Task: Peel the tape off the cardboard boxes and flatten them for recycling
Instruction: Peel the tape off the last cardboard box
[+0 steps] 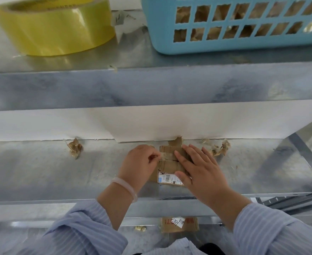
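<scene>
A small brown cardboard box [168, 165] with a white barcode label lies on the middle metal shelf [50, 172]. My left hand [140, 162] sits at the box's left side, and its thumb and fingers pinch a strip of clear tape [162, 155] lifted off the top. My right hand [197, 166] rests flat on the box's right half, fingers spread, pressing it down. A torn tape flap [175, 141] sticks up behind the box.
Crumpled tape scraps lie on the shelf at left [75, 148] and right [221, 147]. On the upper shelf stand a yellow tape roll [54, 28] and a blue basket [243, 24] holding brown scraps. A flattened cardboard piece [179, 224] lies on a lower shelf.
</scene>
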Available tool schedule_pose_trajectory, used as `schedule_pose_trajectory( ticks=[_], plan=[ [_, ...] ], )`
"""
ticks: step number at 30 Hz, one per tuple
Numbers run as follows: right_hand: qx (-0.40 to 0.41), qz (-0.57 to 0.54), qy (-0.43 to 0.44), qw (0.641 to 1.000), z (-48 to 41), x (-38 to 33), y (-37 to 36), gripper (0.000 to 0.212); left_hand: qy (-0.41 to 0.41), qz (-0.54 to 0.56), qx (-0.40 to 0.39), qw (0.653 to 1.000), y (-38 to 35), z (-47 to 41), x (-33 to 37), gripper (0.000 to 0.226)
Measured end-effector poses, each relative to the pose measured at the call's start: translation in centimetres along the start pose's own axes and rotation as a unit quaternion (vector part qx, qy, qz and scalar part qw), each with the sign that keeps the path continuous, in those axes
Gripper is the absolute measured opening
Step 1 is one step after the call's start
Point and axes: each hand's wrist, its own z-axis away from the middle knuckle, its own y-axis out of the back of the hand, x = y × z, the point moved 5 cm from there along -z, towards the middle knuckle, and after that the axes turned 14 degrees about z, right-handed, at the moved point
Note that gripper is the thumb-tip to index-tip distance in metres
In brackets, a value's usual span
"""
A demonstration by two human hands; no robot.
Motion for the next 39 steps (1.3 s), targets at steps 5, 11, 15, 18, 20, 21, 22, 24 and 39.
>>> schedule_pose_trajectory(
  ticks=[5, 11, 15, 18, 20, 21, 22, 24, 39],
  plan=[
    [-0.004, 0.006, 0.000, 1.000, 0.0, 0.1, -0.2, 0.059, -0.155, -0.034, -0.033, 0.987, -1.0, 1.6, 0.8, 0.030],
    [-0.013, 0.006, 0.004, 1.000, 0.0, 0.1, -0.3, 0.064, -0.039, 0.056, -0.053, 0.996, 0.4, 2.3, -0.9, 0.034],
    [-0.017, 0.005, 0.005, 1.000, 0.1, 0.1, -0.1, 0.063, 0.208, 0.344, 0.124, 0.907, 0.4, 1.8, -3.1, 0.027],
    [-0.014, 0.001, 0.006, 1.000, 0.1, 0.2, -0.1, 0.061, 0.300, 0.334, 0.001, 0.894, -2.0, 1.5, -5.0, 0.029],
    [-0.013, -0.003, 0.005, 1.000, 0.1, 0.2, -0.1, 0.061, 0.316, 0.346, -0.088, 0.879, -3.7, 2.1, -4.7, 0.025],
    [-0.013, -0.005, 0.006, 1.000, 0.1, 0.2, -0.1, 0.061, 0.312, 0.352, -0.094, 0.878, -4.1, 2.3, -4.1, 0.027],
    [-0.014, -0.005, 0.006, 1.000, 0.2, 0.2, -0.1, 0.062, 0.308, 0.353, -0.079, 0.880, -4.2, 2.5, -3.9, 0.031],
    [-0.011, -0.009, 0.007, 1.000, 0.3, 0.3, -0.1, 0.062, 0.302, 0.347, -0.040, 0.887, -4.1, 2.7, -3.7, 0.033],
    [0.025, -0.071, 0.024, 0.997, 0.8, 0.8, -0.2, 0.061, 0.300, 0.373, 0.053, 0.876, -2.5, 4.1, -2.7, 0.018]
  ],
)
